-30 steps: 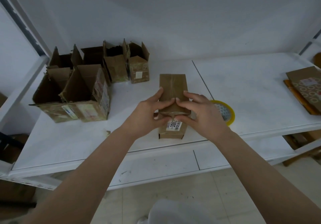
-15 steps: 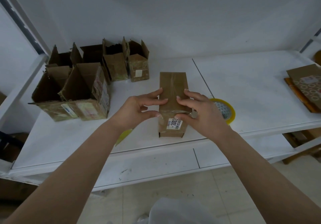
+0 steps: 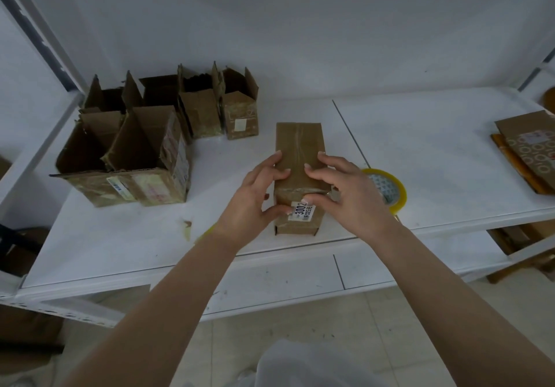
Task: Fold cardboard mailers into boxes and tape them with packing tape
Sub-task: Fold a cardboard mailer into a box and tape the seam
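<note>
Label on the near end face of the box (image 3: 299,158) reads "3002"; the smaller print beneath is illegible. The box is brown cardboard, closed, long and narrow, with a tape seam running down its top, and it lies on the white shelf (image 3: 420,146). Left hand (image 3: 255,197) grips its near left corner, fingers curled on top, thumb on the end face. Right hand (image 3: 345,194) grips the near right corner likewise. One yellow-cored tape roll (image 3: 390,189) lies just right of the box. About five open boxes (image 3: 144,152) stand left of it; flat mailers (image 3: 528,152) lie far right.
</note>
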A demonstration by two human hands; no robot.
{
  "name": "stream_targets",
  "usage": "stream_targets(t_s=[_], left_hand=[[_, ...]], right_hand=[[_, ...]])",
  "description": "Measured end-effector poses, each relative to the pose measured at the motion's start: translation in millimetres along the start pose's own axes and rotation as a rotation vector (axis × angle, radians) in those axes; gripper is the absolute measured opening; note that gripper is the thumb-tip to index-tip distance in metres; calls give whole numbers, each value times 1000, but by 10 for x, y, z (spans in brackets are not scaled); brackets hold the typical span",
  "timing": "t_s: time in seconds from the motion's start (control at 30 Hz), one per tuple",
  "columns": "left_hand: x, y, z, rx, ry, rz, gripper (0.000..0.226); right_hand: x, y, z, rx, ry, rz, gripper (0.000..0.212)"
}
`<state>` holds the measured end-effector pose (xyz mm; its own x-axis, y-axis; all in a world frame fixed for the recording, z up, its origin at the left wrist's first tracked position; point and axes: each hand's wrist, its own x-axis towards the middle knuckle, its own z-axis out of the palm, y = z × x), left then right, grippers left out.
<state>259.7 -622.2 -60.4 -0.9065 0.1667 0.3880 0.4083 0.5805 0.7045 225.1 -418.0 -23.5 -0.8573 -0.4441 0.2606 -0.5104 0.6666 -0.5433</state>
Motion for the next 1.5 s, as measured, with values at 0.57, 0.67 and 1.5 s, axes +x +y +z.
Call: stream_targets(t_s=[0.57, 0.67, 1.5], left_hand=[[195, 162, 55, 105, -78, 32, 60], [184, 159, 56, 86, -72, 16, 59], [215, 156, 11, -3, -117, -80, 61]], right_hand=[[-220, 27, 0, -205, 66, 148, 29], [-215, -23, -15, -275, 96, 59, 28], [-21, 345, 81, -174, 77, -184, 45]])
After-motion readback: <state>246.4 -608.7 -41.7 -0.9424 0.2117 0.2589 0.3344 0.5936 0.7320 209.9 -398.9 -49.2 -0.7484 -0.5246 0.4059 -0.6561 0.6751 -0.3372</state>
